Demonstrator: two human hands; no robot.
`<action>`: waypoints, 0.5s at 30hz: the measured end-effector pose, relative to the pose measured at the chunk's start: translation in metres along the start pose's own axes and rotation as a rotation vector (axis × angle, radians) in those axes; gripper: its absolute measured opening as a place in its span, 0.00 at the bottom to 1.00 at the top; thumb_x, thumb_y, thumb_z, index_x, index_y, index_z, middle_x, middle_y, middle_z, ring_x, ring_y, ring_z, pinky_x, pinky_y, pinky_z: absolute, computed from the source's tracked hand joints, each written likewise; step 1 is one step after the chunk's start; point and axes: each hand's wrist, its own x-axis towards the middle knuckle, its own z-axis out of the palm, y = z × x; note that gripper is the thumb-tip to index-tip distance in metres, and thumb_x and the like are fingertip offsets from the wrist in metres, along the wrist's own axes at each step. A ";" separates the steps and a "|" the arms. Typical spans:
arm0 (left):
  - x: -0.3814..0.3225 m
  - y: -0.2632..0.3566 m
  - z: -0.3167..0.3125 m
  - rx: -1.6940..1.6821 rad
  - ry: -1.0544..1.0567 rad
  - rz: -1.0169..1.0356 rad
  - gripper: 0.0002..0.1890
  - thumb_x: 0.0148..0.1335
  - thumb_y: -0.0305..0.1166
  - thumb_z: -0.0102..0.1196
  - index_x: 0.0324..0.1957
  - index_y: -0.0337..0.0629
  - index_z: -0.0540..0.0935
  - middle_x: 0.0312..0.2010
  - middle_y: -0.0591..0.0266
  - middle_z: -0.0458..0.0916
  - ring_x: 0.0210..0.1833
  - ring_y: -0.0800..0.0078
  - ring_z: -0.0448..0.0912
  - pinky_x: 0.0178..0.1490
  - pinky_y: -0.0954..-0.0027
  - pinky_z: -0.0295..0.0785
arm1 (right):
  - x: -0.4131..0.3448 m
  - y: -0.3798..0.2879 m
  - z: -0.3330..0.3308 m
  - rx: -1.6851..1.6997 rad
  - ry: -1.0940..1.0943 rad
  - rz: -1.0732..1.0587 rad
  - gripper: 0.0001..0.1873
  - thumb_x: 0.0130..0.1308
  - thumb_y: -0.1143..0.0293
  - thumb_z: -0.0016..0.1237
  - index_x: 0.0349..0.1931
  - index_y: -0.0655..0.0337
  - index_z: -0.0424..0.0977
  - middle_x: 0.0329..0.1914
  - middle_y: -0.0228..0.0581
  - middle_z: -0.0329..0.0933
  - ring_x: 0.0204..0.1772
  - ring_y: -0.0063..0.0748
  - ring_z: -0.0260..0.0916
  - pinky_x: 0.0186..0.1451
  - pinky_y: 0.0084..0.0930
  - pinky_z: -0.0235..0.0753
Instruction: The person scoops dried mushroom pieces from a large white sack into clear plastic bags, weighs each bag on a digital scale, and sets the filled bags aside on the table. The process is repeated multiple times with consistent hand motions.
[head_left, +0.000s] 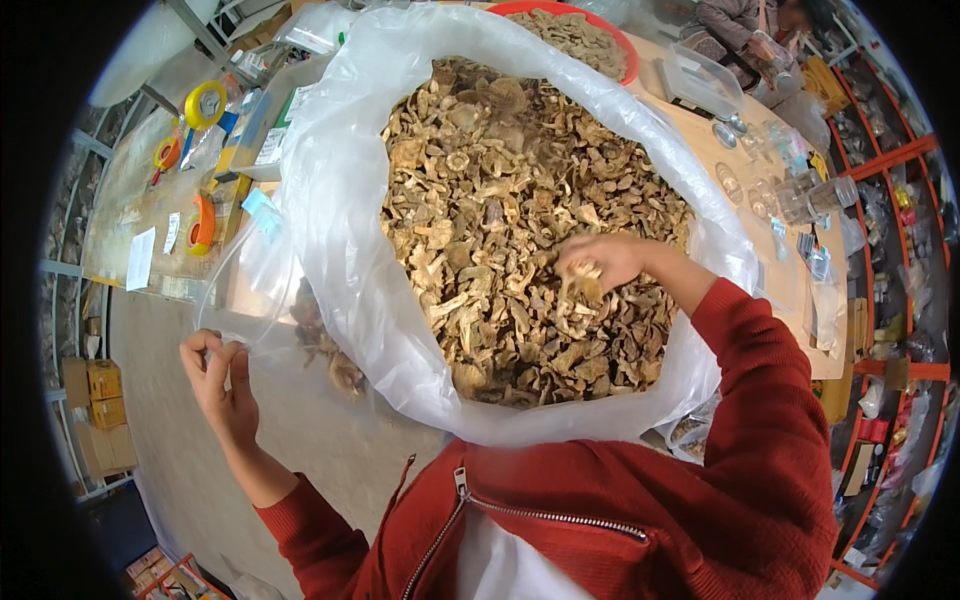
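Observation:
A large white plastic sack (337, 172) stands wide-mouthed before me, full of dried mushrooms (495, 225) in brown and cream pieces. My right hand (611, 259) is inside its mouth, fingers curled around a few mushroom pieces (581, 289); blur hides the exact fingertips. To the left of the sack, my left hand (221, 379) pinches the rim of a clear plastic bag (259, 315) between thumb and fingers. Some darker mushroom pieces (341, 367) show in the lower part of that bag, beside the sack's wall.
Tape dispensers (201, 225) and paper slips (141, 259) lie on the left table. Behind the sack is a red basin (626, 49) of dried goods. Glass jars (814, 199) and a clear plastic box (701, 79) occupy the right table. A person (739, 34) sits beyond, near red-framed shelves (892, 157).

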 end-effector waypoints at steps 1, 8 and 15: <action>-0.001 -0.001 -0.001 -0.001 0.006 0.002 0.06 0.54 0.16 0.56 0.34 0.35 0.76 0.37 0.56 0.66 0.43 0.61 0.69 0.50 0.64 0.66 | -0.006 0.002 -0.006 0.086 0.066 -0.009 0.34 0.48 0.60 0.63 0.59 0.44 0.68 0.55 0.37 0.69 0.57 0.38 0.67 0.57 0.39 0.73; 0.000 -0.004 -0.002 -0.014 0.006 0.008 0.05 0.55 0.16 0.56 0.34 0.35 0.76 0.37 0.56 0.66 0.43 0.61 0.69 0.50 0.64 0.66 | -0.034 0.016 -0.033 0.550 0.483 0.201 0.38 0.46 0.76 0.65 0.60 0.48 0.66 0.57 0.33 0.71 0.59 0.31 0.68 0.64 0.34 0.68; 0.008 0.000 0.000 -0.013 -0.024 0.060 0.04 0.56 0.17 0.55 0.33 0.35 0.76 0.37 0.56 0.66 0.43 0.60 0.69 0.51 0.63 0.66 | -0.038 0.037 -0.031 -0.001 0.265 0.289 0.34 0.42 0.69 0.67 0.54 0.50 0.69 0.49 0.35 0.70 0.58 0.35 0.66 0.63 0.36 0.66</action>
